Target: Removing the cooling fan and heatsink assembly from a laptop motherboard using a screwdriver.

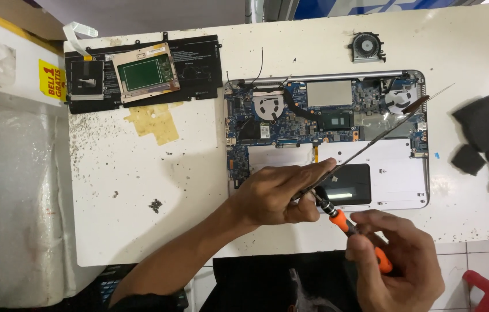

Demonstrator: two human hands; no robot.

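Two hands are working over the opened laptop (371, 173) lying on the white table (140, 190): the left hand (273, 196) is pinching long tweezers (371, 147) against its board, the right hand (394, 266) is gripping an orange screwdriver (342, 219). Black foam pads (484, 121) are lying well apart.

The orange-handled screwdriver (348, 225) has glossy plastic and a dark metal shaft. The long thin tweezers (383, 138) are bare shiny metal. The white counter (157, 173) looks matt and speckled; the dark grey foam blocks (484, 121) look rough.
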